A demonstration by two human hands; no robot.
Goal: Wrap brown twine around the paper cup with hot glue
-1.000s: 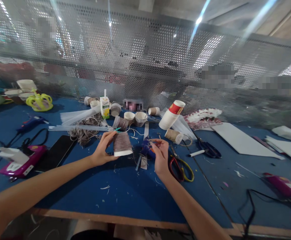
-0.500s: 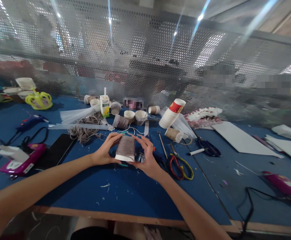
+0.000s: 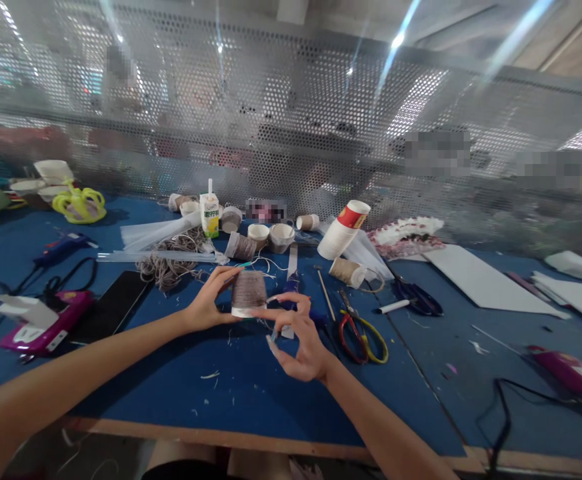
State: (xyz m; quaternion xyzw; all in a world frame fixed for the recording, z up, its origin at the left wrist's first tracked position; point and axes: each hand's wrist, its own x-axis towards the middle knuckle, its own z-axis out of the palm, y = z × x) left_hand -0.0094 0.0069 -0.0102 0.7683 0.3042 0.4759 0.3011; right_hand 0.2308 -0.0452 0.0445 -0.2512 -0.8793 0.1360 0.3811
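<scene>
A paper cup wound with grey-brown cord (image 3: 249,291) is held above the blue table, its white rim at the bottom. My left hand (image 3: 207,305) grips it from the left, fingers over the top and thumb low on the side. To the right of the cup, my right hand (image 3: 305,341) has its fingers spread. One of its fingertips reaches the cup's lower right edge; whether it presses there I cannot tell. Behind the right fingers lies a blue glue gun (image 3: 291,283), partly hidden. Scissors with red and yellow handles (image 3: 363,337) rest to the right.
Several cord-wrapped cups, such as a grey one (image 3: 241,247), stand behind the hands near a drink carton (image 3: 210,215). A tangle of grey cord (image 3: 168,267) lies at left, a stack of paper cups (image 3: 338,237) at right. A perforated metal screen (image 3: 301,133) rises behind.
My right hand has let go of the cup's right side and moved down and right, its fingers spreading. The left hand keeps its hold on the cup.
</scene>
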